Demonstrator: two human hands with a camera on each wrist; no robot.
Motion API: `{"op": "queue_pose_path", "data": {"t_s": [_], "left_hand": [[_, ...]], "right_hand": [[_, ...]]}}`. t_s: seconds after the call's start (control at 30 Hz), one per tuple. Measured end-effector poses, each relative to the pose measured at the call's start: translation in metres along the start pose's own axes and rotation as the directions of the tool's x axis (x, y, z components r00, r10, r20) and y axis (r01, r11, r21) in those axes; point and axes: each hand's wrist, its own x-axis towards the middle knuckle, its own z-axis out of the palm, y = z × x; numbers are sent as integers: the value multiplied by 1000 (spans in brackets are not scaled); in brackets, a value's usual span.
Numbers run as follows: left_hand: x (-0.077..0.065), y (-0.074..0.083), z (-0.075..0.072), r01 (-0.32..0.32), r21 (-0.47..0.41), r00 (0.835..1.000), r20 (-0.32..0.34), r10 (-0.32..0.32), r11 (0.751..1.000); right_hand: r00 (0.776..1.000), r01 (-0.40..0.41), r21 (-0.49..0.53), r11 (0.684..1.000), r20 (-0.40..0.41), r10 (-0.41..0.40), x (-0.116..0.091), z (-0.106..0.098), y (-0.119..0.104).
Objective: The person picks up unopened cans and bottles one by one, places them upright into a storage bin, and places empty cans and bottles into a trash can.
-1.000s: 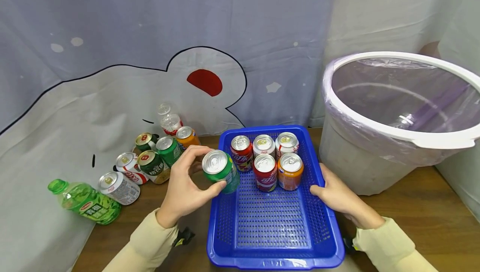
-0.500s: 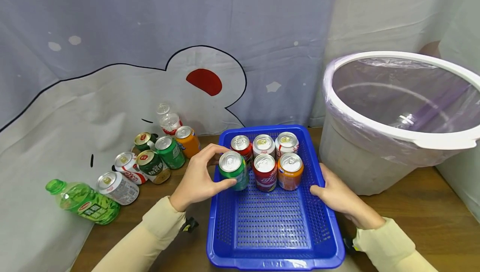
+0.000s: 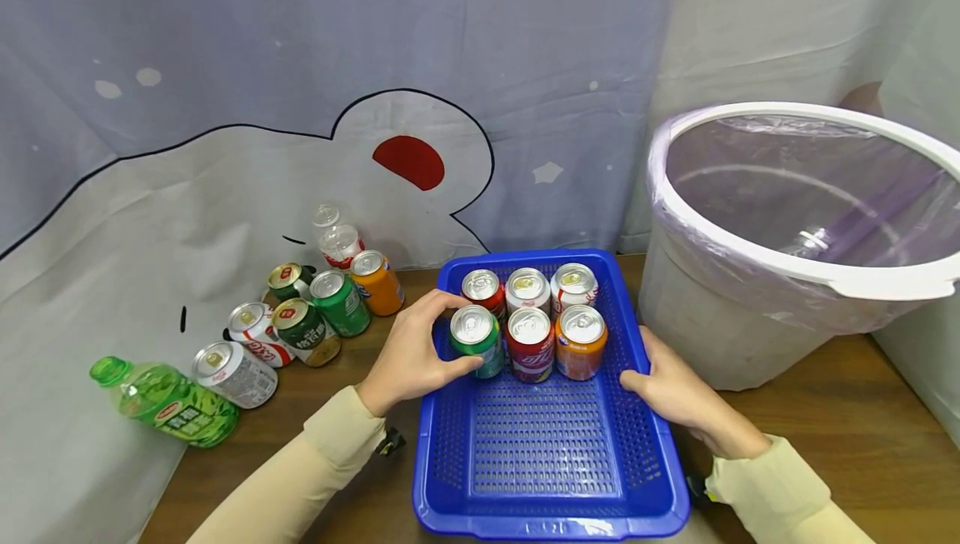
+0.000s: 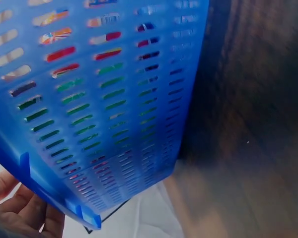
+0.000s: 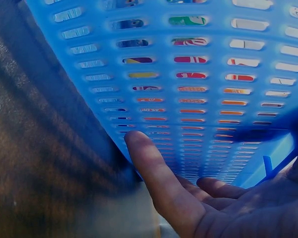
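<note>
My left hand (image 3: 416, 352) pinches a green soda can (image 3: 472, 326) between thumb and fingers, upright inside the left side of a blue plastic basket (image 3: 547, 444). Red soda cans and an orange soda can (image 3: 581, 327) stand close beside it, with white Coke cans behind. My right hand (image 3: 675, 386) grips the basket's right rim, thumb on the inner side and fingers outside. In the right wrist view those fingers (image 5: 154, 168) lie along the slotted outer wall. The left wrist view shows the basket's opposite wall, with green showing through the slots and my left fingers (image 4: 25, 206) beyond the rim.
Left of the basket stand an orange can (image 3: 377, 281), green cans, a white Coke can and a clear bottle (image 3: 337, 240). A grey-white can (image 3: 236, 375) and a green tea bottle (image 3: 168, 402) lean further left. A lined white bin (image 3: 712, 302) stands at right, with a bottle inside.
My left hand has moved right with the green can, from over the basket's left rim to a place beside the front red can. The right hand stays on the rim.
</note>
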Motion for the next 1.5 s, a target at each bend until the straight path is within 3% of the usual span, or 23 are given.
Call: {"op": "queue_pose_path", "data": {"t_s": [0.5,1.07,1.5], "left_hand": [[5,5,5,0,190,999,34,-7,982],[7,11,6,27,247,996,70,-46,969],[4,16,9,6,292,999,43,-19,957]], "right_hand": [[1000,-2,1,1000,1,2,0,0,0],[1000,-8,4,1000,2,8,0,0,0],[1000,-7,0,1000,0,7,1,-1,0]]}}
